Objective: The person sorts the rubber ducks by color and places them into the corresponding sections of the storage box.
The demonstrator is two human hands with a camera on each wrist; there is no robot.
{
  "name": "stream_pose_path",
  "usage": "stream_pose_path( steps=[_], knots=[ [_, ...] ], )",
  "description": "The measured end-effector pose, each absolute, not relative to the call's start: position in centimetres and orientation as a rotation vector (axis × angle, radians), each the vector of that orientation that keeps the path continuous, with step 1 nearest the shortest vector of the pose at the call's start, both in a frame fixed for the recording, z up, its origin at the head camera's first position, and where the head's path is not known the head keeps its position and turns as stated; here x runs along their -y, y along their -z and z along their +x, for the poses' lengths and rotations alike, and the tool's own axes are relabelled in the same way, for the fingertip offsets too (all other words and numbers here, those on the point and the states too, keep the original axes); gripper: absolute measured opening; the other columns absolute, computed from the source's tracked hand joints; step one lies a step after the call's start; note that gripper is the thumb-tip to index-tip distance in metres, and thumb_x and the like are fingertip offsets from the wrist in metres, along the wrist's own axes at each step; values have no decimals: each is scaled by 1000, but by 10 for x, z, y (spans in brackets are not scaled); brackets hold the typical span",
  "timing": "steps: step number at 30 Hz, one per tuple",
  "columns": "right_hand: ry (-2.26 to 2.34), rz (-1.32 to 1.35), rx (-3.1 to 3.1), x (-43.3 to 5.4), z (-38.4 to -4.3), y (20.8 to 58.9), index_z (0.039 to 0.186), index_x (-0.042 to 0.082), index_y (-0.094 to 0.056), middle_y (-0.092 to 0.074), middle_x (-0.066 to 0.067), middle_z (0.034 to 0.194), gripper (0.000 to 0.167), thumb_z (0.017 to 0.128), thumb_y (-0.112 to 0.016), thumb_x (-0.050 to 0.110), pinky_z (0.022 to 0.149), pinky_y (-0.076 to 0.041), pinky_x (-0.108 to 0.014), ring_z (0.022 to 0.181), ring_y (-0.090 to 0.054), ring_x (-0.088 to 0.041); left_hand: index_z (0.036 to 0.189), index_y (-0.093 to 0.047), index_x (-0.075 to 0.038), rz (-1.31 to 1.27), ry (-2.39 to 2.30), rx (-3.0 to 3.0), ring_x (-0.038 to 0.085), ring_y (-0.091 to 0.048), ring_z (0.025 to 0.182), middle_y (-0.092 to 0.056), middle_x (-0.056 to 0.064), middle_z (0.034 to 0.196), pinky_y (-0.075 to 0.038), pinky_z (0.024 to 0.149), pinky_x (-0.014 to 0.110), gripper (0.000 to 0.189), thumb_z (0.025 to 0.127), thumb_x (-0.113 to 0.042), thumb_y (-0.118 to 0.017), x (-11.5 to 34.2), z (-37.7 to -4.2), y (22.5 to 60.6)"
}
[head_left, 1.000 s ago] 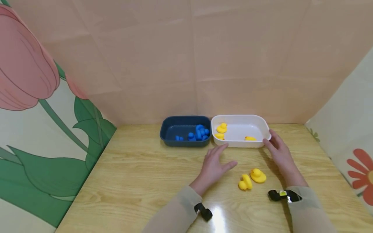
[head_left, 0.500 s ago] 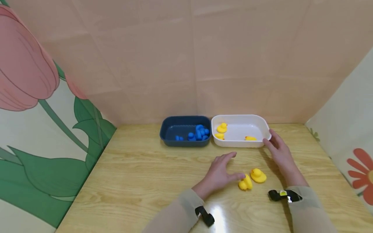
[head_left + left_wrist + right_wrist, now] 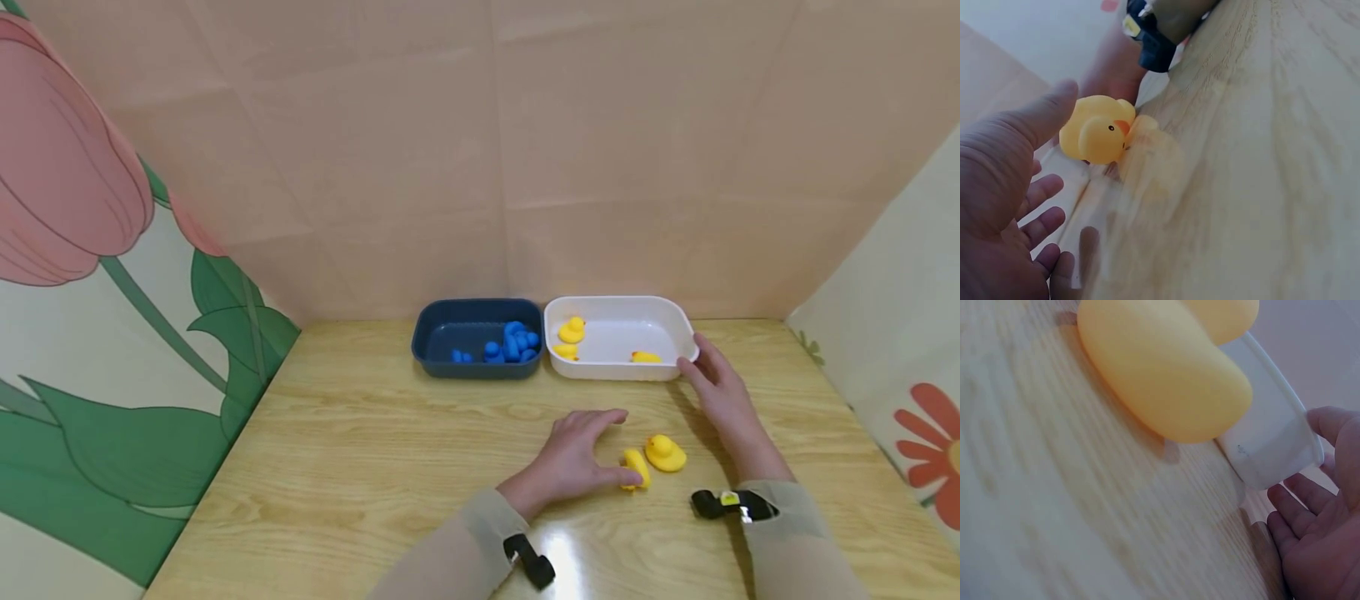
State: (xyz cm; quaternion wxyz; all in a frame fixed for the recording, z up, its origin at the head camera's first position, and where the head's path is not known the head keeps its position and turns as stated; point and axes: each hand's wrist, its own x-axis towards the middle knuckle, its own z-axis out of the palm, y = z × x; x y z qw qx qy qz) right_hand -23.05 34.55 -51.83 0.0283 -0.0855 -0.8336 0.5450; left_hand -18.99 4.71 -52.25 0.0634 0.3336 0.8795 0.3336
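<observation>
My left hand (image 3: 566,467) is at a yellow rubber duck (image 3: 636,467) tipped on its side on the table. Its thumb crosses in front of the duck, hiding the head in the head view; the fingers are spread and the duck is not enclosed. In the left wrist view the duck (image 3: 1097,134) shows its eye and orange beak beside the thumb (image 3: 1054,119). Another yellow duck (image 3: 665,454) sits upright just to the right. My right hand (image 3: 723,404) holds the front right corner of a white container (image 3: 615,371), thumb in front and fingers along the side.
Inside the white container lie a few yellow ducks (image 3: 572,330). A dark blue container (image 3: 476,369) with several blue ducks (image 3: 517,342) stands against its left side. Both are near the back wall (image 3: 450,167) on the wooden table (image 3: 360,450).
My left hand has moved right and toward me, away from the containers' front, to the tipped duck. The right hand stays on the white container's corner.
</observation>
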Motion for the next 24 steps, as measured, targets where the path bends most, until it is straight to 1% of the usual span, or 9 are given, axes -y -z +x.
stream_pose_path(
  steps=[3,8,10,15,24],
  knots=[
    [-1686,-259,2569,-346,-232,519,179,30,-2,-12,-19,183,93,110,-49,70,125,-17,-77,165,-14,-52,166,-48,-34,1040,-973,-2666,10,-46,150,-51,-17,164,-35,125,39,90,91,-70,-82,-48,-189,524],
    [-1692,-256,2560,-348,-233,522,179,30,-2,-12,-19,183,91,111,-50,67,126,-17,-76,165,-14,-51,164,-52,-32,1096,-909,-2694,7,-48,145,-53,-20,161,-34,123,34,88,91,-68,-84,-47,-188,523],
    [-1688,-258,2564,-348,-233,522,179,30,-2,-12,-19,183,92,110,-50,68,125,-18,-76,164,-14,-52,163,-54,-32,1115,-877,-2705,6,-49,144,-54,-22,159,-34,122,32,86,91,-68,-83,-47,-188,522],
    [-1674,-260,2573,-346,-232,521,179,29,-1,-13,-20,182,94,109,-49,71,125,-19,-77,164,-15,-52,160,-57,-32,1125,-831,-2706,4,-50,142,-56,-23,156,-35,120,32,83,90,-69,-83,-48,-188,522],
    [-1649,-247,2576,-346,-232,521,179,28,-2,-16,-23,181,92,110,-49,69,124,-21,-77,163,-18,-54,157,-59,-34,1149,-795,-2724,2,-51,137,-62,-26,147,-35,120,30,81,88,-67,-87,-48,-189,525]
  ],
)
